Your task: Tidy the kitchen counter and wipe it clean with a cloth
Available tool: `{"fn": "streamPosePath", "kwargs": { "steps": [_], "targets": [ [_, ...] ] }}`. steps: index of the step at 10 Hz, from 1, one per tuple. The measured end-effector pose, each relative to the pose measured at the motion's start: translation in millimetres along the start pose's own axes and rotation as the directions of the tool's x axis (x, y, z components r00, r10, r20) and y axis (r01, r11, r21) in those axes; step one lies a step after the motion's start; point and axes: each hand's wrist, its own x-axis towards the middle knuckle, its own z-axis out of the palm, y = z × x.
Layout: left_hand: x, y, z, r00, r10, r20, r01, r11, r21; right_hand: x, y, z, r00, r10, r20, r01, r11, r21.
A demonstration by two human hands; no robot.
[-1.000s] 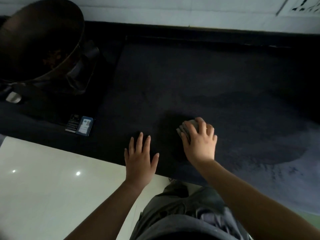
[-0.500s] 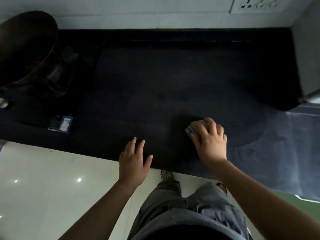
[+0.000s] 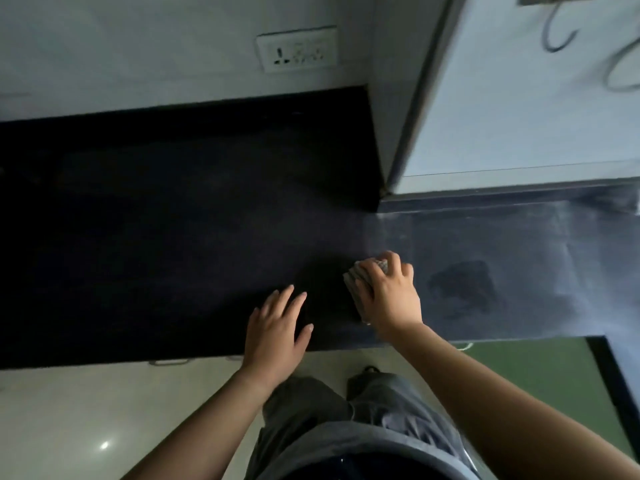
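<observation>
The right hand (image 3: 389,296) lies palm down on a folded grey cloth (image 3: 360,277), fingers spread over it and pressing it to the dark table (image 3: 156,244); the cloth shows only at its left and far edges, the rest hidden under the palm. It sits a little back from the table's front edge, close to where the deep dark stretch on the left meets the narrower, paler stretch on the right. The left hand (image 3: 277,327) rests flat beside it, fingers loosely spread and holding nothing, its heel hanging over the front edge, a dark gap of bare surface between the two hands.

Left of the hands the table runs wide and bare back to the wall, where a white socket plate (image 3: 297,49) is mounted. To the right, a pale cabinet (image 3: 519,109) stands on the rear part of the surface, so only a front strip stays free there; a darker wet-looking patch (image 3: 462,284) lies on that strip just right of the cloth. The strip's front edge ends over a green floor area (image 3: 540,382). Below the front edge are the pale floor (image 3: 86,410) and the person's grey trousers (image 3: 346,427)
</observation>
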Motion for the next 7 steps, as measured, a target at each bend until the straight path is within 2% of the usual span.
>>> {"fn": "streamPosePath", "kwargs": {
  "steps": [2,3,5,7],
  "targets": [
    [32.3,86.1,22.5,0.988,0.148,0.049,-0.150,0.988,0.035,-9.9,90.0,-41.6,0.975,0.196,-0.104,-0.196,0.981,0.015],
    [43.0,110.8,30.2,0.985,0.163,0.056,-0.167,0.983,0.079,-10.8,112.0,-49.1,0.968,0.238,-0.079,-0.238,0.971,0.011],
    [46.1,116.9,34.0,0.984,0.139,0.114,-0.155,0.977,0.149,-12.5,117.0,-50.3,0.962,0.273,0.029,-0.273,0.962,-0.003],
    [38.9,104.1,3.4,0.988,0.151,-0.024,-0.147,0.981,0.127,-20.7,105.4,-83.3,0.977,0.213,-0.031,-0.212,0.977,0.040]
  ]
}}
